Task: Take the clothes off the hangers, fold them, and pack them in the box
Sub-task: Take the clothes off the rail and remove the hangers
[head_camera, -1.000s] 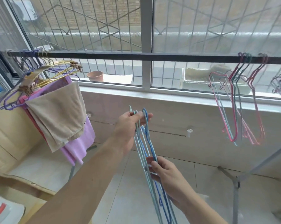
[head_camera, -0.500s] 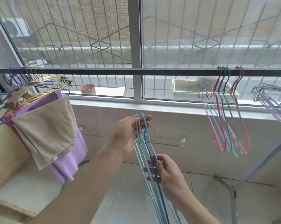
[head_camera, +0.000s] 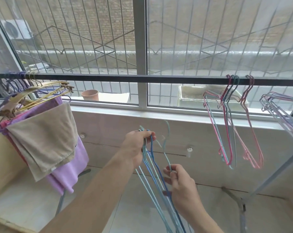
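My left hand [head_camera: 137,147] grips the bunched blue hangers [head_camera: 152,167] at their hooks. My right hand [head_camera: 181,185] pinches one light-blue hanger [head_camera: 166,148]. Lower ends cut off.

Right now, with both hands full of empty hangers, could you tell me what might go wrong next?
The left hand grips the bunched hangers by their hooks while the right hand pinches one pale hanger out; the wires cross, so they may snag or slip and fall. The beige cloth and purple cloth hang heaped at the far left of the rail, and could slide off if that end is jostled.
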